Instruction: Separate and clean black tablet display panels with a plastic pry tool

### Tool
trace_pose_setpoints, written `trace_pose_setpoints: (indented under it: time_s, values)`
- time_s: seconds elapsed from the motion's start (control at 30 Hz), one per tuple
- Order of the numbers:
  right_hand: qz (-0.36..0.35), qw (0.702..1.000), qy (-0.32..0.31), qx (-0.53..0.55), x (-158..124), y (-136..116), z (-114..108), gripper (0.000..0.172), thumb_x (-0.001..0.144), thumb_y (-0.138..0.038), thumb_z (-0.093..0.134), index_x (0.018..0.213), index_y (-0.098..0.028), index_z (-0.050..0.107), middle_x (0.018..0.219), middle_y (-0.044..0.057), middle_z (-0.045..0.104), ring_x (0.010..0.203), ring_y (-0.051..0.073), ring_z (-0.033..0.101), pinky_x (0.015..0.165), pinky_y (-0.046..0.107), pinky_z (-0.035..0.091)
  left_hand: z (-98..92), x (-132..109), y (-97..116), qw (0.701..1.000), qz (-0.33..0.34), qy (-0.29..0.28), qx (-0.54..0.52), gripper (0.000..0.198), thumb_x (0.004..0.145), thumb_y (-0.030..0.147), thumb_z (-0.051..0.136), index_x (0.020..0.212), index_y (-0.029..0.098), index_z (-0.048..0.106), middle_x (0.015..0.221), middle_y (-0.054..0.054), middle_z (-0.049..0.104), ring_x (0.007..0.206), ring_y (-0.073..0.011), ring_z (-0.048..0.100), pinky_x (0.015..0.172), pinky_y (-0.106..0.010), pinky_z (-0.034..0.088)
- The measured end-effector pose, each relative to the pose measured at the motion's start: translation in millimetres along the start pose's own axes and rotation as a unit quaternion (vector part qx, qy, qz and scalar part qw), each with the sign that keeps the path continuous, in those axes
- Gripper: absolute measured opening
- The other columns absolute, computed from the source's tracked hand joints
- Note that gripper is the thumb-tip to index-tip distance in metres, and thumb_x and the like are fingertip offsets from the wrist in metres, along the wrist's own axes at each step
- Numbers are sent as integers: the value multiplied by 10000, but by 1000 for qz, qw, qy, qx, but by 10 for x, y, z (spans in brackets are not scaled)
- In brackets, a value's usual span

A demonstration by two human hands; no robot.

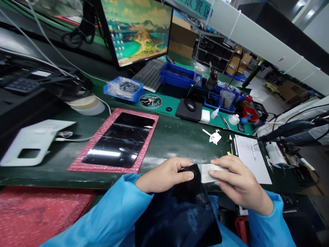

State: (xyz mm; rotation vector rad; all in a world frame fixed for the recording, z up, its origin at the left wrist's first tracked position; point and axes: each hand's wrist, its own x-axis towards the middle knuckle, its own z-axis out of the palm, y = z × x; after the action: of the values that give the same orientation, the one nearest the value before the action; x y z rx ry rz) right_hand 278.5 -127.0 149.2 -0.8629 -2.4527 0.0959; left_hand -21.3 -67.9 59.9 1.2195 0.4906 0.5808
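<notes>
A dark glossy panel [177, 219], looking like a tablet screen, is tilted over my lap with smudges on its face. My left hand [167, 175] grips its upper edge, thumb on the front and fingers behind. In my right hand [239, 178] is a folded white cloth or paper wipe [207, 172], pinched between thumb and fingers. The wipe touches the panel's upper right edge. Another black glass panel [120, 139] lies on pink bubble wrap [77, 164] to the left, with a small pale tab near its upper right corner.
Behind stand a monitor [141, 31], a keyboard [150, 73] and blue parts bins [177, 73]. A mouse [190, 105] rests on a black pad. Crumpled white scraps [215, 137] lie ahead; a paper sheet [249, 154] with a pen is at right. A white stand [36, 140] sits at left.
</notes>
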Motion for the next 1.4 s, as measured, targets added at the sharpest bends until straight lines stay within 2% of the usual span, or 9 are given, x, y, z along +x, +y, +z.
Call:
trace_pose_setpoints:
  time_s: [0.2, 0.4, 0.6, 0.7, 0.87, 1.03, 1.4]
  values:
    - [3, 999, -18, 34, -76, -119, -111, 313, 1158, -142, 728, 1436, -231, 841, 1403, 175, 920, 1217, 323, 878, 1018, 530, 785, -29, -5, -1, 1000, 7, 8, -12, 701, 909, 885, 962, 971, 190, 894, 886, -16, 820, 834, -226, 672, 845, -337, 572]
    - [27, 997, -37, 66, -205, -273, -231, 462, 1061, -58, 759, 1469, -260, 836, 1425, 164, 931, 1207, 357, 896, 1023, 565, 809, -40, -26, 7, 999, 3, -1, -36, 681, 931, 841, 978, 1015, 168, 910, 895, -26, 844, 828, -224, 712, 863, -344, 604]
    - [31, 996, -56, 69, -249, -331, -308, 463, 1078, -75, 737, 1482, -281, 832, 1414, 148, 937, 1194, 363, 904, 990, 557, 829, -28, -12, 0, 999, 2, -1, -47, 699, 909, 852, 992, 1017, 166, 912, 903, -29, 849, 830, -218, 715, 874, -342, 606]
    - [30, 997, -51, 56, -195, -295, -274, 441, 1109, -99, 727, 1491, -298, 823, 1428, 136, 933, 1215, 353, 901, 1014, 560, 819, -17, 2, -16, 999, 3, -1, -44, 694, 902, 855, 995, 1024, 177, 910, 920, -30, 865, 830, -220, 722, 863, -337, 608]
    - [-4, 998, -36, 43, -64, -160, -159, 308, 1172, -146, 717, 1448, -226, 829, 1402, 171, 917, 1234, 314, 872, 1022, 526, 787, 1, 5, -32, 1000, 7, 2, -23, 724, 900, 887, 972, 1003, 174, 905, 914, -29, 855, 831, -221, 700, 857, -339, 586]
    - [-7, 999, -23, 38, 21, -25, -57, 264, 1219, -201, 697, 1440, -247, 833, 1393, 149, 907, 1236, 286, 853, 1024, 497, 763, 24, -3, -25, 1000, 7, -4, -12, 743, 896, 909, 957, 1025, 179, 910, 894, -25, 823, 816, -222, 655, 846, -360, 568]
    - [4, 999, -8, 46, 91, 111, 45, 327, 1197, -167, 703, 1471, -285, 836, 1443, 141, 910, 1278, 288, 849, 1043, 510, 750, 62, 24, -15, 1000, 9, -16, -1, 773, 882, 947, 936, 964, 180, 885, 834, 16, 738, 785, -194, 564, 763, -326, 467]
